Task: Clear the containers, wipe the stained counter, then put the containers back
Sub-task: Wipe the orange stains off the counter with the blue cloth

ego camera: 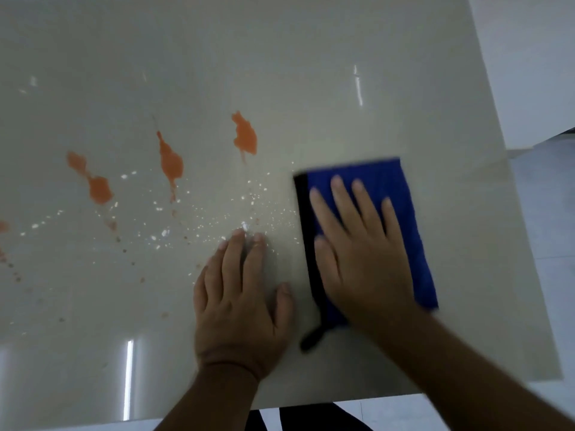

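No containers in view, so clearing looks done. Right hand [357, 244] lies flat, fingers spread, on the folded blue cloth [401, 213] at centre right; left hand [239, 293] rests open on the glossy grey table [280, 57]. Orange sauce stains [245, 135] and crumbs centre left aren't wiped yet.

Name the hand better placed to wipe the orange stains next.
Right. The right hand already lies flat on the folded blue cloth, while the left hand rests bare on the pale glossy counter; the orange stains lie leftward.

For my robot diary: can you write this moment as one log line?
step: wiping | right hand: flat on blue cloth | left hand: flat on counter | orange stains: not wiped | containers: none visible
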`<action>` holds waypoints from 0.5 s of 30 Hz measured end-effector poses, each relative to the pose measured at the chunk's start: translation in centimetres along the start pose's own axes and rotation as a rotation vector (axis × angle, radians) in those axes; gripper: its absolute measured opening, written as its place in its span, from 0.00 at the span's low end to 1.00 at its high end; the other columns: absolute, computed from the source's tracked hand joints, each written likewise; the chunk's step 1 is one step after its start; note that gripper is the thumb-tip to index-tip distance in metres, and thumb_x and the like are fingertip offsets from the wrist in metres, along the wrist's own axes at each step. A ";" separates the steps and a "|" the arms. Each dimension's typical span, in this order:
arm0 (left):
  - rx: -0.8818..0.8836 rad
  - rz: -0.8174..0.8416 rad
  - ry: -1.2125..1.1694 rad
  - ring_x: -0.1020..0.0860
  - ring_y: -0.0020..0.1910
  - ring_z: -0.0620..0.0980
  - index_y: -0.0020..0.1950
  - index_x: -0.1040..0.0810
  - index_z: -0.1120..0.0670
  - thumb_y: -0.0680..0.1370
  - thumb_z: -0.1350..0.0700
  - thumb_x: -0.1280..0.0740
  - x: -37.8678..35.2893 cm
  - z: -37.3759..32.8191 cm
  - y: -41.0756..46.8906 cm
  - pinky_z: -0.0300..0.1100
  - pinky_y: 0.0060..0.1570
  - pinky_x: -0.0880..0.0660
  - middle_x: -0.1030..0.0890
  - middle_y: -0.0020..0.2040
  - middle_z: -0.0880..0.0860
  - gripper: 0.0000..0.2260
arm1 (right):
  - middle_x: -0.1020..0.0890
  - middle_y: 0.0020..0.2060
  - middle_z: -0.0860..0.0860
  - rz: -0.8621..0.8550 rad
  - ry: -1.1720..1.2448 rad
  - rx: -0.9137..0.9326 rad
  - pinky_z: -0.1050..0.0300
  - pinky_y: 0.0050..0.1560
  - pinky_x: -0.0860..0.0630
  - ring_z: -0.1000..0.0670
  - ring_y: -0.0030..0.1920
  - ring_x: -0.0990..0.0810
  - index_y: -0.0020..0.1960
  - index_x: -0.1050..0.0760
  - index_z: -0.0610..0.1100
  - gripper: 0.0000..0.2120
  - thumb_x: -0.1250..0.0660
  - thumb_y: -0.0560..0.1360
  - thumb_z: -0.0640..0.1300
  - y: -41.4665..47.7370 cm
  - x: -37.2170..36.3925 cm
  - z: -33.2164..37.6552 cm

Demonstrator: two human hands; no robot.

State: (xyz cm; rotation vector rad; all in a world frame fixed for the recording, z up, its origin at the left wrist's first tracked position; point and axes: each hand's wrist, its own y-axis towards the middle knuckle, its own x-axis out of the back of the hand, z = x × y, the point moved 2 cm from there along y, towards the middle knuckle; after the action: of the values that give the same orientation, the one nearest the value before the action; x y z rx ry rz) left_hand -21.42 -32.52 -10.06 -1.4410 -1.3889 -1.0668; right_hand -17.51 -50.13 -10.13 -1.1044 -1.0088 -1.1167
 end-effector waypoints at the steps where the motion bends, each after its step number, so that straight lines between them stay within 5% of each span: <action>1: -0.003 0.003 -0.003 0.34 0.74 0.60 0.74 0.31 0.56 0.74 0.44 0.40 0.0 0.0 0.1 0.54 0.71 0.40 0.32 0.75 0.58 0.30 | 0.44 0.82 0.49 0.012 -0.001 0.013 0.37 0.79 0.50 0.45 0.82 0.49 0.82 0.47 0.53 0.29 0.49 0.82 0.55 -2.7 -0.4 0.2; 6: 0.002 0.037 -0.010 0.35 0.75 0.59 0.75 0.32 0.56 0.74 0.44 0.39 0.0 0.1 0.0 0.53 0.72 0.42 0.33 0.76 0.57 0.31 | 0.44 0.82 0.51 0.057 0.028 -0.003 0.36 0.78 0.47 0.47 0.82 0.48 0.82 0.45 0.56 0.30 0.46 0.80 0.57 -6.1 -1.0 0.6; 15: -0.018 0.041 -0.009 0.36 0.75 0.59 0.76 0.33 0.55 0.74 0.43 0.39 -0.2 0.3 0.0 0.53 0.73 0.43 0.33 0.77 0.57 0.32 | 0.45 0.82 0.50 -0.067 0.013 -0.123 0.36 0.78 0.54 0.45 0.82 0.50 0.82 0.48 0.55 0.28 0.53 0.82 0.56 11.1 1.0 1.5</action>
State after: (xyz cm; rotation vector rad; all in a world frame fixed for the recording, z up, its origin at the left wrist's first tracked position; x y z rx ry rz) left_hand -21.39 -32.28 -10.35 -1.4823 -1.3535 -1.0503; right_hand -6.52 -47.86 -10.54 -1.1665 -0.9840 -1.2523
